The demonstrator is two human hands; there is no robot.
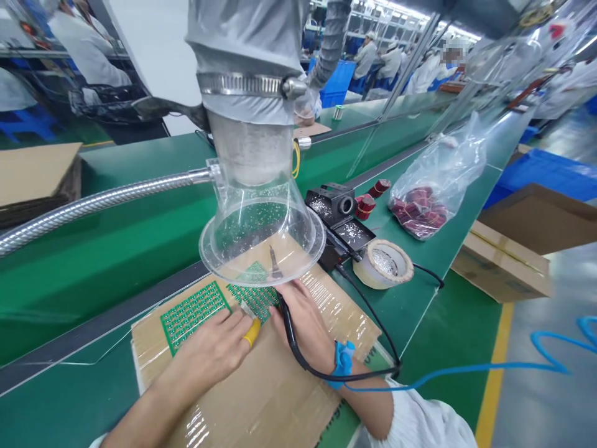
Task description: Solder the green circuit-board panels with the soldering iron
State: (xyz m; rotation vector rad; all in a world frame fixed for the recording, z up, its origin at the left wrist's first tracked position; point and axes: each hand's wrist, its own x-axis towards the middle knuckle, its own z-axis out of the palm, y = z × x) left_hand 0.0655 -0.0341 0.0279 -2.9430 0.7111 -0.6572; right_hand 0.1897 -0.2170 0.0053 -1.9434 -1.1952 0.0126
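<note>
My right hand (305,320) is closed round a soldering iron (285,314), its tip pointing up and away beneath the clear fume hood (263,246). A blue wrist strap (344,361) circles that wrist. My left hand (217,345), with a yellow finger cot (252,332) on one finger, rests curled at the near edges of two green circuit board panels. Close to its fingertips is a small pale strip, and what the fingers pinch is hidden. The left panel (193,316) and the right panel (254,295) lie on tape-covered cardboard (265,386).
Right of the cardboard stand a soldering iron holder (333,205) with solder bits and a round tub (380,267). Beyond are red wire bundles (365,205) and a plastic bag (422,208) of more bundles. The iron's black cord and a blue coiled cord (471,368) trail right.
</note>
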